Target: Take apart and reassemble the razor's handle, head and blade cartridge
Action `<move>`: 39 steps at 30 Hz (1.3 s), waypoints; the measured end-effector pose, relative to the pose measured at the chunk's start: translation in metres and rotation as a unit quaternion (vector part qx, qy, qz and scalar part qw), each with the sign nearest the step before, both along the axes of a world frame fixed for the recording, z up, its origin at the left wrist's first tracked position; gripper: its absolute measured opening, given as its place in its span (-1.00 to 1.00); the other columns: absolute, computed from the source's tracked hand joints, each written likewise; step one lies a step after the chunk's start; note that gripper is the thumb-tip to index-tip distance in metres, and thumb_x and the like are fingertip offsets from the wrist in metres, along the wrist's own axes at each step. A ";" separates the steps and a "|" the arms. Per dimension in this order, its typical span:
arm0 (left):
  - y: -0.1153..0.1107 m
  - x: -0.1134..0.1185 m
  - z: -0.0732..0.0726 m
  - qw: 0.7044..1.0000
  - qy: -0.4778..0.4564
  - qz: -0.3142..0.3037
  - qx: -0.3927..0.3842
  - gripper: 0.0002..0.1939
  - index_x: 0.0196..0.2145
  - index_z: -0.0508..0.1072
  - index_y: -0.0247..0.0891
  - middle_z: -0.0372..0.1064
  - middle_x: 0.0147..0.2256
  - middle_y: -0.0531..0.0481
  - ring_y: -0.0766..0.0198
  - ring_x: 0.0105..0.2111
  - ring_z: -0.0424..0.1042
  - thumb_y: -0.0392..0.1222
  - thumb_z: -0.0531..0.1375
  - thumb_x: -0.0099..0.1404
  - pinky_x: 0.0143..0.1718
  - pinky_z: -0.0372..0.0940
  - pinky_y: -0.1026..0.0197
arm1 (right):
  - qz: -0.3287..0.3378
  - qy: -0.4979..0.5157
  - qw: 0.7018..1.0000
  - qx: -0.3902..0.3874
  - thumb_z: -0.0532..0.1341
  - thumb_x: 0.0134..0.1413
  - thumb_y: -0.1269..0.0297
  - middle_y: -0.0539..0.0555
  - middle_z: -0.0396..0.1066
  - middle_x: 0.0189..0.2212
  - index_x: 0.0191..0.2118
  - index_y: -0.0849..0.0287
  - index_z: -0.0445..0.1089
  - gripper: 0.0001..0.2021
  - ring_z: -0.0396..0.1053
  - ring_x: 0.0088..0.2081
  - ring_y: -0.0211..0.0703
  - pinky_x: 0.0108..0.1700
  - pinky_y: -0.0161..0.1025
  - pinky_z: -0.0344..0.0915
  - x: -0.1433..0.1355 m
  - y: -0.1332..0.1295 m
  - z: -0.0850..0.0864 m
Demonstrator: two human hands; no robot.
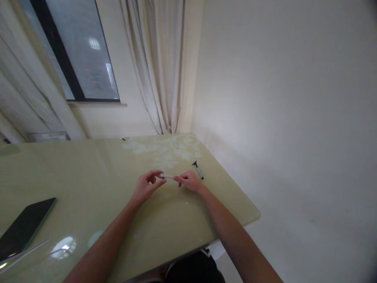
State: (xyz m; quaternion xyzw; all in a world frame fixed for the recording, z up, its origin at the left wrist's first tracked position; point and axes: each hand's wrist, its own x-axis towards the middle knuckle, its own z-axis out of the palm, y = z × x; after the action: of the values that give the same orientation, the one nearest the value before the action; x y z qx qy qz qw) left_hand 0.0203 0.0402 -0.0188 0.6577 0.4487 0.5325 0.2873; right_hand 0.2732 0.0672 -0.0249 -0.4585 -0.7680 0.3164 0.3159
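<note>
Between my two hands, a little above the table, is a thin pale stick with a small grey-and-white head (168,177); its exact kind is too small to make out. My left hand (146,186) has thumb and forefinger at the head end, the other fingers curled. My right hand (188,181) pinches the opposite end of the stick between thumb and fingers. Just beyond my right hand lies a razor (198,170) with a black head and a grey-and-black handle, touched by neither hand.
The glossy pale-green table (173,226) has a white floral pattern at its far corner. A dark tablet-like slab (28,224) lies at the left. A small black piece (123,139) is at the far edge. A wall (279,118) borders the right side.
</note>
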 end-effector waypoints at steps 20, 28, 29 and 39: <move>0.000 0.003 0.000 1.000 -0.016 -0.003 0.003 -0.59 -0.14 0.65 -0.24 0.55 -0.39 -0.01 0.36 -0.55 0.27 0.04 0.47 0.11 -0.51 0.23 0.30 | -0.002 0.013 1.000 0.018 0.11 0.20 -0.45 -0.06 0.12 -0.73 -0.53 0.22 0.61 -0.23 0.07 -0.60 -0.32 -0.48 -0.26 -0.05 0.001 -0.001 0.003; 0.000 0.003 -0.002 1.000 -0.013 -0.014 -0.004 -0.64 -0.21 0.65 -0.24 0.49 -0.45 0.04 0.37 -0.58 0.25 0.02 0.47 0.09 -0.54 0.20 0.30 | -0.050 0.002 0.998 0.035 0.11 0.20 -0.45 -0.04 0.14 -0.74 -0.59 0.22 0.58 -0.22 0.12 -0.60 -0.30 -0.46 -0.26 -0.02 0.006 0.003 0.000; 0.000 0.004 -0.001 1.000 -0.015 -0.014 -0.005 -0.63 -0.20 0.65 -0.24 0.50 -0.44 0.04 0.37 -0.57 0.25 0.02 0.47 0.09 -0.54 0.21 0.30 | -0.031 0.009 0.999 0.029 0.12 0.19 -0.45 -0.05 0.12 -0.74 -0.57 0.22 0.59 -0.22 0.10 -0.60 -0.31 -0.47 -0.27 -0.03 0.006 0.002 0.000; 0.000 0.002 0.000 1.000 -0.025 -0.010 -0.009 -0.62 -0.21 0.64 -0.25 0.52 -0.43 0.01 0.37 -0.57 0.26 0.04 0.46 0.09 -0.54 0.22 0.30 | -0.032 0.004 0.999 0.019 0.11 0.19 -0.46 -0.08 0.08 -0.74 -0.57 0.23 0.59 -0.21 0.04 -0.61 -0.32 -0.47 -0.27 -0.06 0.002 0.000 0.001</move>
State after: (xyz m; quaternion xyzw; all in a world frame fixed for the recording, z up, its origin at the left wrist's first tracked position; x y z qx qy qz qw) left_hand 0.0227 0.0401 -0.0187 0.6460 0.4396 0.5420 0.3092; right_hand 0.2753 0.0670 -0.0244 -0.4753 -0.7578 0.2932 0.3374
